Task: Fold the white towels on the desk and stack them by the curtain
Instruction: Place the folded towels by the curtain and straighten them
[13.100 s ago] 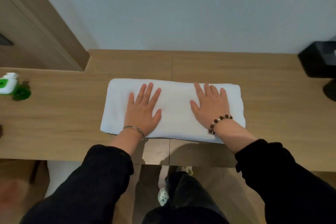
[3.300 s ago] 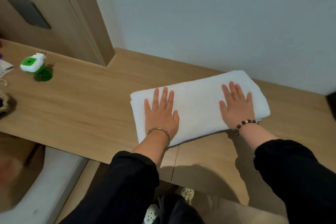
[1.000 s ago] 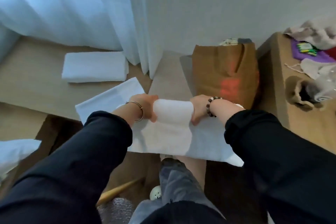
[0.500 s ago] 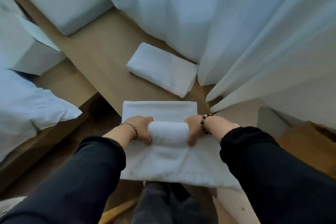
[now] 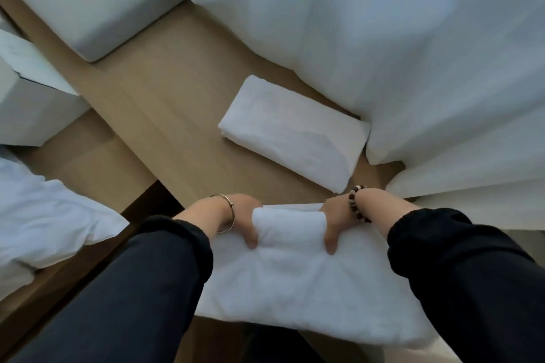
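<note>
The curtain (image 5: 383, 38) is hanging onto a wooden ledge (image 5: 165, 91). The white towel (image 5: 295, 280) is sagging nearest, and a folded towel (image 5: 292, 132) is lying against the curtain. The left hand (image 5: 239, 218) and right hand (image 5: 333, 221) are pinching the white towel's raised fold, thumbs on top, fingers hidden.

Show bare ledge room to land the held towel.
Widest bare wood on the ledge: between the folded towel and the grey cushion. A narrower strip: between the folded towel and the left hand gripping the held towel. Crowded on the right: curtain folds meet the folded towel's end, beside the right hand.
</note>
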{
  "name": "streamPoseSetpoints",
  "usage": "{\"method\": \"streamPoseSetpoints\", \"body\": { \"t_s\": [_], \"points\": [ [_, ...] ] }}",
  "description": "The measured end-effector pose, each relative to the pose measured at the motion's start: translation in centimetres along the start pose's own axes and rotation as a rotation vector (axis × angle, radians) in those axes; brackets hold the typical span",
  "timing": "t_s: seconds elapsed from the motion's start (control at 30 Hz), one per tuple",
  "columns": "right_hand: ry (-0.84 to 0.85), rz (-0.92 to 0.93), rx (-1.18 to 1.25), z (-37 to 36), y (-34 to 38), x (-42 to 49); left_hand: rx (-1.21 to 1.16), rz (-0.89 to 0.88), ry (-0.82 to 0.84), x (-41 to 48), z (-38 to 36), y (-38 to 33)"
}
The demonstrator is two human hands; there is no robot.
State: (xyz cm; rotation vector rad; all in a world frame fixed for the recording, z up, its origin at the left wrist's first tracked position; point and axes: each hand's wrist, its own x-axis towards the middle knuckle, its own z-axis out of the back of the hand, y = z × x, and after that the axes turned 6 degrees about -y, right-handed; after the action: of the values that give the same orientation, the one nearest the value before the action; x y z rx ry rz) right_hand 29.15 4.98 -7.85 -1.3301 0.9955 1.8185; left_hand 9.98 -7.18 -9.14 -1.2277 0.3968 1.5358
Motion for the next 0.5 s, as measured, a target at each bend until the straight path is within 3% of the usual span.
{"method": "streamPoseSetpoints", "body": {
  "t_s": [0.5],
  "points": [
    [-0.060,-0.002,0.193,11.3,-1.1,1.1,0.112,0.003,-0.048,3.7,14.1,-0.6]
  ]
}}
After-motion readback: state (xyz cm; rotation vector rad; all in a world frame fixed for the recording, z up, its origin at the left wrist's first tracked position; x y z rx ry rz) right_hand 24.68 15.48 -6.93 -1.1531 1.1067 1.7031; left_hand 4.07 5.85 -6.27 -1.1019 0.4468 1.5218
